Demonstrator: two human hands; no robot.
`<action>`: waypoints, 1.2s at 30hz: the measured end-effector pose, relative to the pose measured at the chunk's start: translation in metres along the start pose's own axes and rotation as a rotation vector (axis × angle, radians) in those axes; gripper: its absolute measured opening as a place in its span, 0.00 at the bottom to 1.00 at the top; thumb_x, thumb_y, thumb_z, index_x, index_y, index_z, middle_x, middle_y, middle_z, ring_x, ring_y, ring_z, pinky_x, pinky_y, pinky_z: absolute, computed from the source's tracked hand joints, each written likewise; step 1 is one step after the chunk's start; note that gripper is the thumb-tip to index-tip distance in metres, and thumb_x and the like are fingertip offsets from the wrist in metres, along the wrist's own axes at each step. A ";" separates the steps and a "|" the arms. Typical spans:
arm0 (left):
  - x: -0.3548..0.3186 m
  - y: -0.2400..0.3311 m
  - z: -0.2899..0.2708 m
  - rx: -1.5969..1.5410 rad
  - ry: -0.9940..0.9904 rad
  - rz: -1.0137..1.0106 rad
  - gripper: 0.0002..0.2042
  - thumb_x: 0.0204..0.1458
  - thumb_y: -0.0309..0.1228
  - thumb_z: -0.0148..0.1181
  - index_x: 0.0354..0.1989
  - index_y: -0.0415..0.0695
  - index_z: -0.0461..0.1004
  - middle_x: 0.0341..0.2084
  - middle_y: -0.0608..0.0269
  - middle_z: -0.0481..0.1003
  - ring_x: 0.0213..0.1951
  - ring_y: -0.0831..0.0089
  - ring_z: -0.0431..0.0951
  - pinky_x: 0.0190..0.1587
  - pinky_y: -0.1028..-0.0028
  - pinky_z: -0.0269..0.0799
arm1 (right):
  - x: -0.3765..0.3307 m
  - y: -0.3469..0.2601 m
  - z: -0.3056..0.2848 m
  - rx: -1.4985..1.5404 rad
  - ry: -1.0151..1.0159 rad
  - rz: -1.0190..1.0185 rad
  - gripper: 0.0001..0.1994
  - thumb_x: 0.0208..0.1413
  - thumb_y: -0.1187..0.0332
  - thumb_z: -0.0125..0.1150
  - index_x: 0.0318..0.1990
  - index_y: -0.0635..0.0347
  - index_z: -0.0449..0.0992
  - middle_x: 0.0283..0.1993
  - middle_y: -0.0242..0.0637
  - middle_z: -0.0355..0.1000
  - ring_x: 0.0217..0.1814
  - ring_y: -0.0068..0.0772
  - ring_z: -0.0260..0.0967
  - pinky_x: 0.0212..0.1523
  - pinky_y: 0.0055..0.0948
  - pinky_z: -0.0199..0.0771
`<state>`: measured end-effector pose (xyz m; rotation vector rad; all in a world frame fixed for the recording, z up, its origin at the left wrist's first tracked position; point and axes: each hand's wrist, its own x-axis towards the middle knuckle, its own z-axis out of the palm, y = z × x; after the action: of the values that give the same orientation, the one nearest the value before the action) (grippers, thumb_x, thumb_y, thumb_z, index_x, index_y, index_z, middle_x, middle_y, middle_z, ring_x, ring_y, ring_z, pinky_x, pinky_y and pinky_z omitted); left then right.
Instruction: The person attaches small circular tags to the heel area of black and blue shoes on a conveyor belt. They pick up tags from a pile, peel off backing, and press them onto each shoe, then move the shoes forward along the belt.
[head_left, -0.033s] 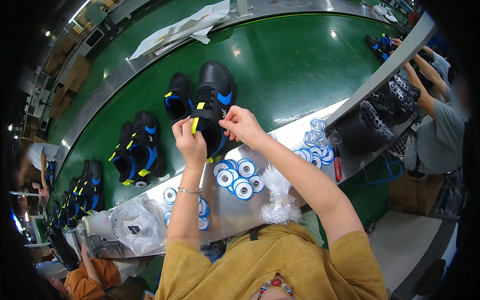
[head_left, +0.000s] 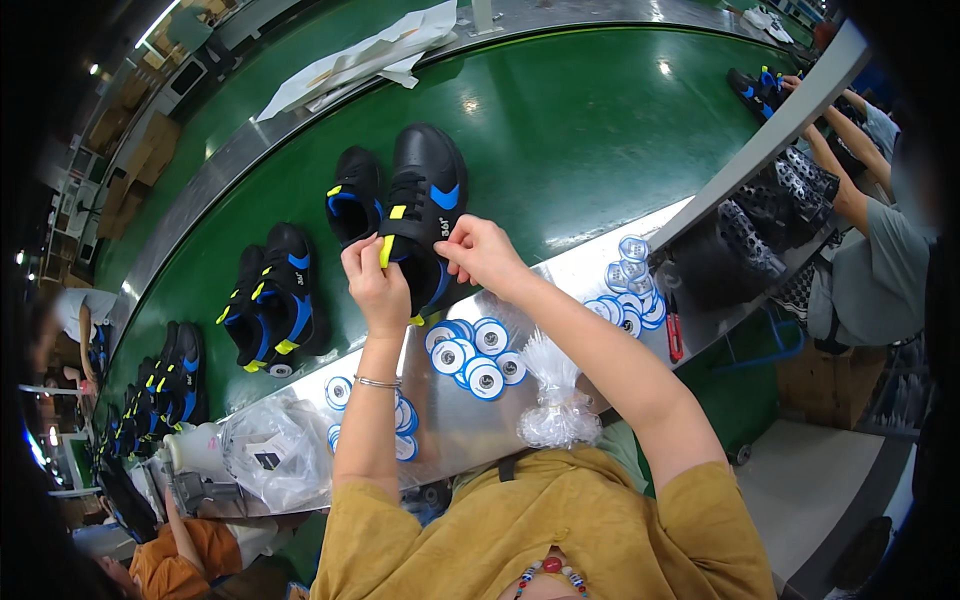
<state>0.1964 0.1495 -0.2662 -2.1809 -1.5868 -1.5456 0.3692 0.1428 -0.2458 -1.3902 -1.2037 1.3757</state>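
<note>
A black sneaker [head_left: 428, 155] with blue and yellow trim stands on the green belt, its toe pointing away from me. My left hand [head_left: 380, 295] is closed on the yellow tab [head_left: 387, 252] of its strap. At the shoe's right side, by the collar, my right hand [head_left: 486, 256] is pinched with thumb and fingertips together. Whatever those fingers hold is too small to make out. The matching sneaker [head_left: 354, 183] sits just left. Below my hands lie round blue-and-white tags [head_left: 486, 380] and a bundle of thin clear plastic loops [head_left: 556, 390].
More sneakers [head_left: 286, 290] line the belt [head_left: 590, 130] at left. The metal ledge [head_left: 470, 428] carries a clear plastic bag [head_left: 275, 450], more tags [head_left: 632, 290] and a red-handled cutter [head_left: 674, 335]. A grey post [head_left: 775, 130] slants at right, and a co-worker's arms [head_left: 845, 170] handle shoes beyond it.
</note>
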 end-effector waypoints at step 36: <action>-0.110 0.174 -0.015 -0.365 -0.797 0.292 0.18 0.47 0.28 0.64 0.48 0.40 0.75 0.51 0.45 0.71 0.57 0.49 0.68 0.60 0.54 0.62 | -0.160 0.088 -0.138 -1.098 0.212 -0.437 0.12 0.50 0.75 0.56 0.42 0.59 0.77 0.54 0.42 0.70 0.66 0.47 0.59 0.65 0.49 0.54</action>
<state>0.3153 -0.0191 -0.2531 -3.3245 -1.0311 -0.9782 0.5218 -0.0223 -0.2890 -1.7312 -2.0800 0.1787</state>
